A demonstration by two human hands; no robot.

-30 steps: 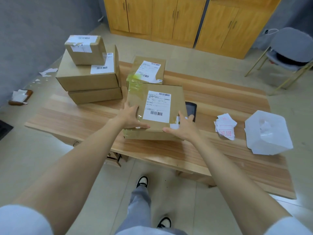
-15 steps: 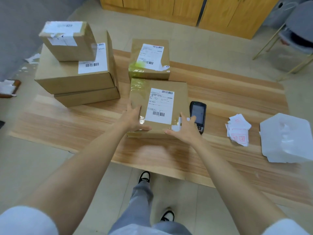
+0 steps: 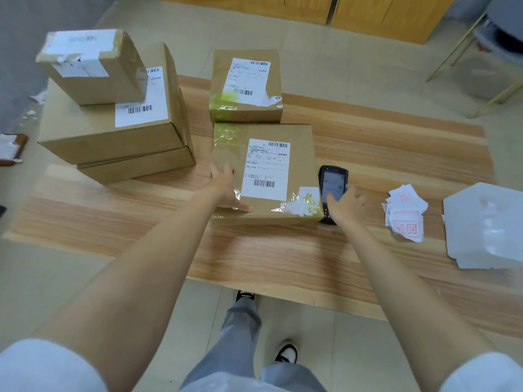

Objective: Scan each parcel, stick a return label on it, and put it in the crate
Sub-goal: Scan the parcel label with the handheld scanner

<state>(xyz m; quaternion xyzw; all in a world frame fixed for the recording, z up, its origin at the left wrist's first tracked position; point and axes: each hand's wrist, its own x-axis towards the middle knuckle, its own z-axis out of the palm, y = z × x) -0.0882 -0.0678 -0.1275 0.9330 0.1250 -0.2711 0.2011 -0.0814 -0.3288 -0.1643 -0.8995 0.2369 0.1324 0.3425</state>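
Observation:
A flat brown parcel (image 3: 300, 162) with a white barcode label lies on the wooden table (image 3: 283, 256) in front of me. My left hand (image 3: 226, 188) rests on its near left corner, fingers straight and thumb lying along the top. Just right of the parcel, a black handheld scanner (image 3: 334, 176) lies on the table. My right hand (image 3: 346, 205) covers its lower half, thumb on the screen side and fingers round its right edge. A loose pile of red-printed return labels (image 3: 406, 213) sits further right. No crate is in view.
A second labelled parcel (image 3: 246, 86) sits directly behind the first. At the left is a stack of large boxes (image 3: 113, 131) with a small box (image 3: 93, 69) on top. A white plastic item (image 3: 486, 227) lies at the right edge. A chair (image 3: 498, 43) and wooden cabinets (image 3: 382, 15) stand beyond.
The parcel was set down flat on the table. My right hand left its near right corner and moved right onto the scanner. My left hand stayed on the parcel.

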